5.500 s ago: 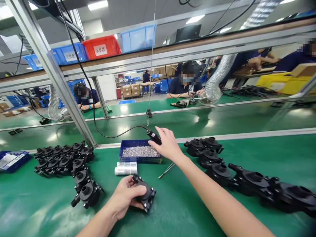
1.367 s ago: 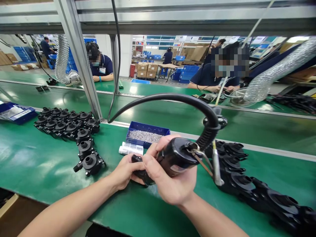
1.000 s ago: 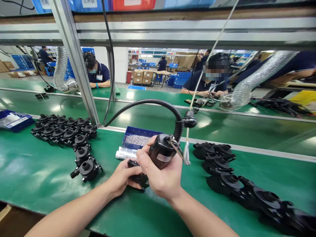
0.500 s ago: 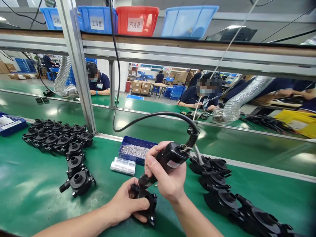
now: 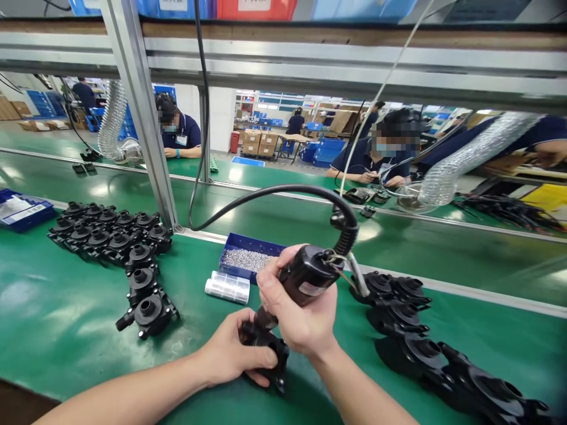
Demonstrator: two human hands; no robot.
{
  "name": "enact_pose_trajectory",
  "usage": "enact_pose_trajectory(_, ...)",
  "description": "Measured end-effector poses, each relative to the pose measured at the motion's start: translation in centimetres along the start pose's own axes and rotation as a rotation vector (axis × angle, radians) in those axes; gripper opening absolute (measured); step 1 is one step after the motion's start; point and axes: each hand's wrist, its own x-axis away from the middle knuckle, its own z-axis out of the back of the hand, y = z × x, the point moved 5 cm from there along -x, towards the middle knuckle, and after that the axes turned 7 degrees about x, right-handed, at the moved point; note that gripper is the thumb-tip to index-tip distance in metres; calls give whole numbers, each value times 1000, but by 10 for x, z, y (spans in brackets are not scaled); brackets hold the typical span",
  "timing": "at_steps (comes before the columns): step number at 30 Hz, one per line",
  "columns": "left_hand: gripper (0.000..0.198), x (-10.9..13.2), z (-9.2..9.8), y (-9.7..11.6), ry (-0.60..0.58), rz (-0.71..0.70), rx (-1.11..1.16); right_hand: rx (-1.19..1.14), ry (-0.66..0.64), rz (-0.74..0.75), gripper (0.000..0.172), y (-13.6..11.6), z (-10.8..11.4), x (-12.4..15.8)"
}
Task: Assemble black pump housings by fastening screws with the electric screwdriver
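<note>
My right hand point(image 5: 305, 313) is wrapped round a black electric screwdriver point(image 5: 308, 274), tilted with its nose down and to the left. The tool's nose meets the far side of a black pump housing point(image 5: 278, 354); its bit is hidden. Low over the green bench, my left hand point(image 5: 237, 348) grips that housing, thumb across its top. Behind my hands, a blue tray point(image 5: 228, 260) holds many small silver screws point(image 5: 245, 258). A roll of silvery labels point(image 5: 227, 287) lies in front of the tray.
Black pump housings point(image 5: 101, 236) stand grouped at the left, and another line of them point(image 5: 416, 342) runs down the right. A black cable point(image 5: 266, 190) arches from the screwdriver. A metal post point(image 5: 142, 118) rises behind the bench. Two people work across the line.
The camera view has tilted down, so the shelf bins have slid up. Both hands keep their hold, and the screwdriver's nose still rests at the pump housing.
</note>
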Motion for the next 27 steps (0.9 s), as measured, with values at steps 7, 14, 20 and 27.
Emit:
enact_pose_trajectory(7, 64, 3, 3, 0, 58, -181, -296, 4, 15, -37, 20, -10, 7, -3)
enact_pose_trajectory(14, 133, 17, 2, 22, -509, -361, -964, 274, 301, 77, 28, -6, 79, -41)
enact_pose_trajectory(20, 84, 2, -28, 7, -384, -517, -789, 397, 459, 22, 32, 52, 116, -68)
enact_pose_trajectory(27, 29, 17, -14, 28, 352, -378, -922, 335, 508, 45, 32, 67, 137, -74)
